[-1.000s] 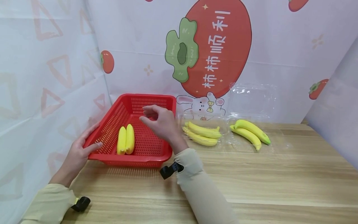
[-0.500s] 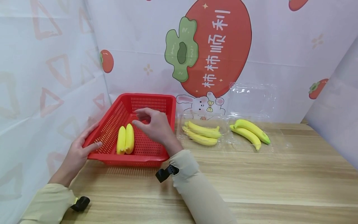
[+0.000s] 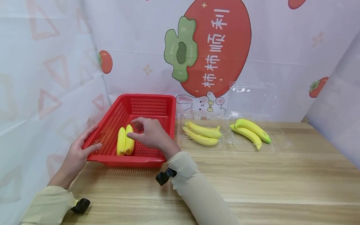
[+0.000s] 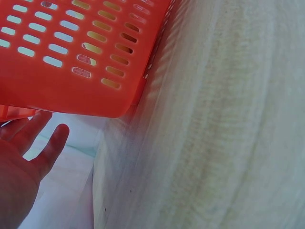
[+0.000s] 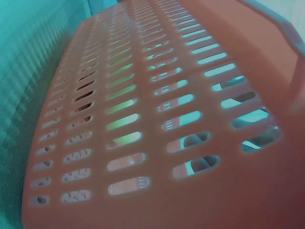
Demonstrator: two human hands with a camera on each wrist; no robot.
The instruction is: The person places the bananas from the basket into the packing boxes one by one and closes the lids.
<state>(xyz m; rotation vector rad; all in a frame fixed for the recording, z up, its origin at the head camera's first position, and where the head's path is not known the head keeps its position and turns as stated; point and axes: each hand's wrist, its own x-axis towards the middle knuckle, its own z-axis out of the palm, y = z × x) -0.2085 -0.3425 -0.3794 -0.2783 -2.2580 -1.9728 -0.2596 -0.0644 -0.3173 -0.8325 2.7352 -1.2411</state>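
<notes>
My left hand (image 3: 80, 151) holds the left front corner of a red plastic basket (image 3: 135, 159), thumb over the rim and fingers along the outside. The left wrist view shows some of its fingers beside the basket wall (image 4: 71, 90). Two yellow bananas (image 3: 121, 141) lie side by side inside the basket. My right hand (image 3: 150, 132) is over the basket's right part, fingers and thumb bent with a gap between them, just right of the right-hand banana (image 3: 129, 144). It holds nothing. In the right wrist view the slotted basket wall (image 5: 143, 143) hides the hand.
Right of the basket stands a clear plastic clamshell box (image 3: 182, 137) with bananas (image 3: 203, 133). Beside it, another clear box with its lid (image 3: 251, 98) raised holds two bananas (image 3: 250, 131). A printed cloth (image 3: 135, 40) hangs behind the wooden table (image 3: 267, 181).
My right hand has moved left and lower, toward the bananas in the basket. My left hand keeps its place on the rim. The view has shifted slightly.
</notes>
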